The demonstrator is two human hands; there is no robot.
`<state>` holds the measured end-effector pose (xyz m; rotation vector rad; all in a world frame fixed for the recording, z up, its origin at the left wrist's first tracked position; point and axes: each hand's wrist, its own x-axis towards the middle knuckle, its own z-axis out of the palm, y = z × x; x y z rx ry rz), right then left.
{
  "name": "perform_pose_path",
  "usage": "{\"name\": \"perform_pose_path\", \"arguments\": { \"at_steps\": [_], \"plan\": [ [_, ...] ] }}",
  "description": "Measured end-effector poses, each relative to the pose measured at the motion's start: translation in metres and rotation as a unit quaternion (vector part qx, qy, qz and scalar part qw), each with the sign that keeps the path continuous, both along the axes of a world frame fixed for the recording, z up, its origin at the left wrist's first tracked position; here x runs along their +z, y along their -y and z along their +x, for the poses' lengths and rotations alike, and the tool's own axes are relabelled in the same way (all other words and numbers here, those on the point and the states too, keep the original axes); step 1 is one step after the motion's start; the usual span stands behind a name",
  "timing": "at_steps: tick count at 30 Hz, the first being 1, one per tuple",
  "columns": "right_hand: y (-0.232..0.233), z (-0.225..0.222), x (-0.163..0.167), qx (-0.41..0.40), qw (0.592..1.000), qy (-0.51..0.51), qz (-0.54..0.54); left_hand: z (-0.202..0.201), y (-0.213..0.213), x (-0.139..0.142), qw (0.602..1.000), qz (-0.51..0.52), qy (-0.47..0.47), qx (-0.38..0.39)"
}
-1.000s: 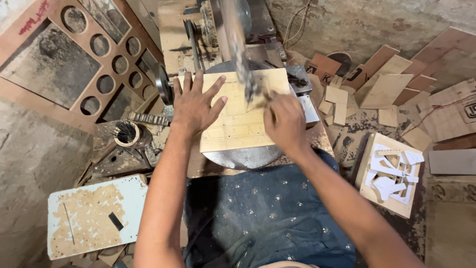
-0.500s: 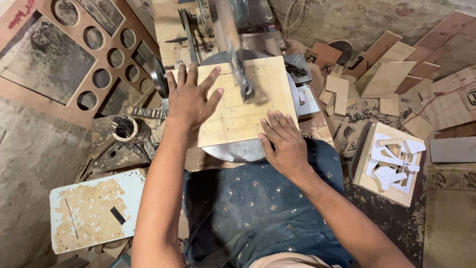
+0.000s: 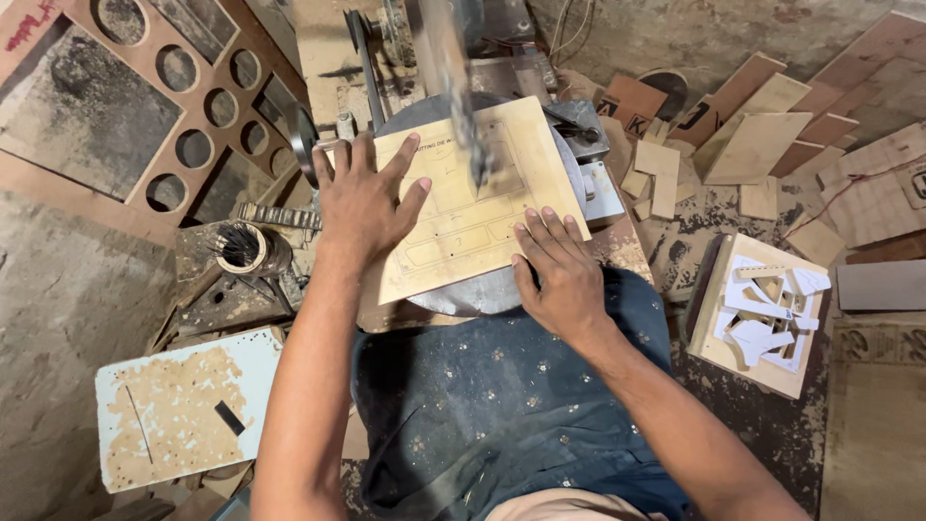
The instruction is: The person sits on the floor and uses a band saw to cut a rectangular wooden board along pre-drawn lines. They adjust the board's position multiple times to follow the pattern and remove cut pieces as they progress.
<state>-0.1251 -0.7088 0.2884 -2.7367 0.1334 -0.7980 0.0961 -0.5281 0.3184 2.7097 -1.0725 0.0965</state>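
Head view: pale plywood sheet [image 3: 473, 198] with drawn outlines lies flat on the round grey saw surface [image 3: 482, 289]. Left hand [image 3: 362, 198] pressed open on its left edge, fingers splayed. Right hand [image 3: 559, 265] flat, fingers spread, on the near right corner. Neither hand grips; both press down. Blurred vertical blade [image 3: 461, 96] meets the sheet near mid-panel. Most outlines look uncut, so cutting seems early. Cut pale shapes sit in a tray [image 3: 709, 333] to the right; board with round holes [image 3: 174, 116] upper left.
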Motion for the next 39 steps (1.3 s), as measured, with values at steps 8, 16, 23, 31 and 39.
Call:
{"name": "perform_pose_path", "arguments": {
  "at_steps": [8, 16, 23, 31, 39],
  "plan": [
    [0.003, 0.001, -0.002, -0.003, 1.0, -0.003, 0.005, -0.007, -0.005, -0.002, 1.0, -0.013, 0.006, 0.008],
    [0.005, 0.002, -0.005, -0.003, 1.0, 0.0, -0.002, -0.014, -0.006, 0.003, 1.0, 0.003, 0.007, 0.019],
    [0.01, 0.006, -0.003, -0.007, 1.0, -0.005, 0.005, -0.024, -0.017, 0.002, 0.998, -0.002, 0.052, 0.03],
    [0.021, 0.02, 0.011, -0.01, 0.998, -0.068, 0.017, -0.058, -0.045, 0.001, 0.994, -0.024, 0.089, 0.051],
    [0.044, 0.052, 0.021, 0.001, 0.988, -0.149, 0.039, -0.127, -0.045, -0.01, 0.987, -0.04, -0.079, 0.132]
  ]
}}
